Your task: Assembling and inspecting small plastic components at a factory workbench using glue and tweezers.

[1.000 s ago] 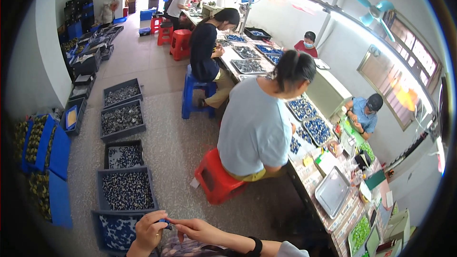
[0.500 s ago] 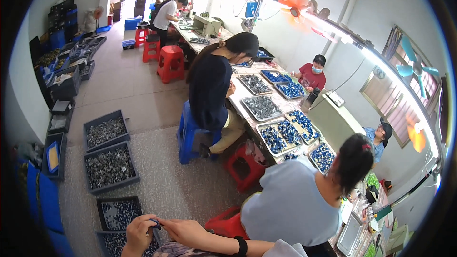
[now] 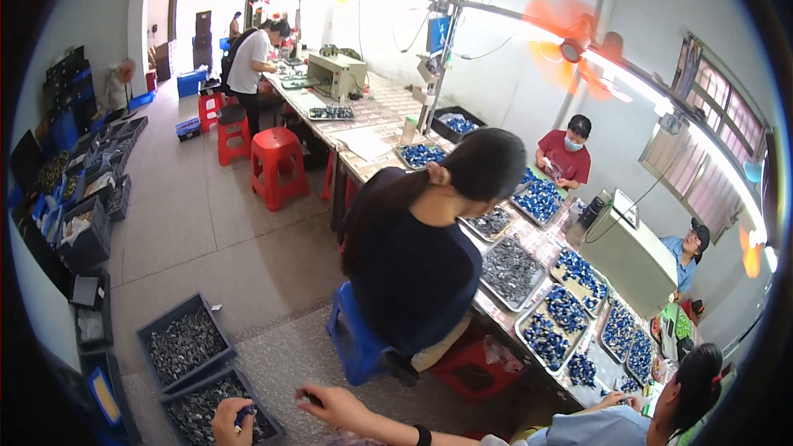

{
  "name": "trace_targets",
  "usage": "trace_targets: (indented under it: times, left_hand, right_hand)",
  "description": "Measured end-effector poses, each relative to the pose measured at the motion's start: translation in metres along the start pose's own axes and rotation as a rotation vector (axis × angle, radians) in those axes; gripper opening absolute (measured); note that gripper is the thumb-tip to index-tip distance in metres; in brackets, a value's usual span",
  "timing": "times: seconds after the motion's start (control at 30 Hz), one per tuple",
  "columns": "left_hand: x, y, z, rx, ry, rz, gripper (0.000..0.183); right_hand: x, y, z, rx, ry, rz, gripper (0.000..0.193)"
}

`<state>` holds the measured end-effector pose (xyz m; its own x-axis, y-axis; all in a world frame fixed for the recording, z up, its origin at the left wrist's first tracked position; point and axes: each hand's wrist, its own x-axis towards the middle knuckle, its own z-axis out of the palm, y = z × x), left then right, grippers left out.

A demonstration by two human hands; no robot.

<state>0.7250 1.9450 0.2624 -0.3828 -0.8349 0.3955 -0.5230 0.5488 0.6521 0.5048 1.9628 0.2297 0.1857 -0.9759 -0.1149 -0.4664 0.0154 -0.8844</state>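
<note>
A: Where is the left hand (image 3: 230, 424)?
B: Low in view, in front of the near bin (image 3: 261, 401). Its thumb and fingers are together, pinching a blue piece (image 3: 245, 412) at the tips. The piece is small, so a fingertip hold probably leaves most of it uncovered.

A: And the right hand (image 3: 339, 410)?
B: Just to the right, well clear of the left one. Its fingers seem closed on a dark piece (image 3: 311, 398), too blurred to name. With one piece per hand and a gap between, neither hand blocks the other.

A: Why are the bins down there?
B: The near bin and the far bin (image 3: 201, 376) stand end to end on the floor (image 3: 306, 330), both full of gray parts (image 3: 178, 355). My guess is that deep walls suit loose heaps, and the floor spares room above.

A: And on the tabletop (image 3: 388, 107)?
B: Shallow trays (image 3: 581, 290) side by side, several with blue pieces (image 3: 541, 198). Low rims likely stop them scattering yet let fingers in easily. A person in a dark top (image 3: 413, 264) sits close beside them on a blue stool (image 3: 355, 343), presumably for reach.
</note>
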Motion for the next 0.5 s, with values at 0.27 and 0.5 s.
trace_targets:
  times: [0.27,0.5]
  left_hand:
    - [0.211,-0.159,0.01,-0.28,0.049,-0.379,0.02]
    - [0.446,-0.317,0.043,-0.604,0.104,-0.415,0.016]
  right_hand:
    - [0.283,-0.006,-0.091,0.035,0.329,-0.101,0.031]
    - [0.49,0.028,-0.164,0.131,0.539,-0.027,0.029]
